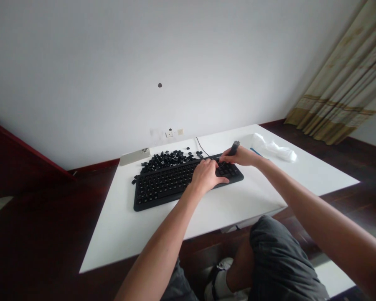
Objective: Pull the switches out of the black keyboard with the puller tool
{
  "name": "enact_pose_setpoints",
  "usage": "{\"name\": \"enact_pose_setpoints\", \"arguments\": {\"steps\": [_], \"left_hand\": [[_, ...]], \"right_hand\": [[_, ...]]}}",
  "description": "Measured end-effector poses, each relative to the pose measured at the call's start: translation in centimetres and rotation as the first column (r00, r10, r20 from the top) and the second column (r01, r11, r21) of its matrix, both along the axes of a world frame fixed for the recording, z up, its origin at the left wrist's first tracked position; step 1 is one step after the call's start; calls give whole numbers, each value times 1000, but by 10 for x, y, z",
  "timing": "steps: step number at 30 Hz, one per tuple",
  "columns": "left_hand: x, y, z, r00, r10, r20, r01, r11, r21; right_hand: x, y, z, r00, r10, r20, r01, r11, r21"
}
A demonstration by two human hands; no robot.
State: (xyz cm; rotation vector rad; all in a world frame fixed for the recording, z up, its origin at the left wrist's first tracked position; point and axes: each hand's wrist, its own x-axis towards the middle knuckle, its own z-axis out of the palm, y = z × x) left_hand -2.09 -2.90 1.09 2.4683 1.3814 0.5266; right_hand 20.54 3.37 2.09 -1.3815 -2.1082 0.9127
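Note:
A black keyboard [166, 182] lies at a slant on the white table, most of its left part in plain sight. My left hand [206, 174] rests on its right half, thumb stretched out to the side and fingers toward the far rows, covering the keys beneath. Just right of it, my right hand [238, 156] is closed around a black-handled keycap puller [235, 148]. Thin wire shows below that grip, down at the keys by the left fingertips. Whether a keycap sits in the wire I cannot tell. Several loose black keycaps [164, 160] are heaped behind the keyboard.
A phone [135, 156] lies at the table's back left. To the right are a crumpled white plastic bag [274, 147] and a thin blue item partly behind my wrist. The keyboard's cable [201, 146] runs to the back edge of the white table [119, 234]. A wall stands behind.

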Motion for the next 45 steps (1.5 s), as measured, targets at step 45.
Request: {"name": "enact_pose_setpoints", "arguments": {"steps": [45], "left_hand": [[1, -3, 8, 999, 15, -52, -15, 1000, 1]], "right_hand": [[-29, -22, 30, 732, -28, 681, -156, 966, 207]]}}
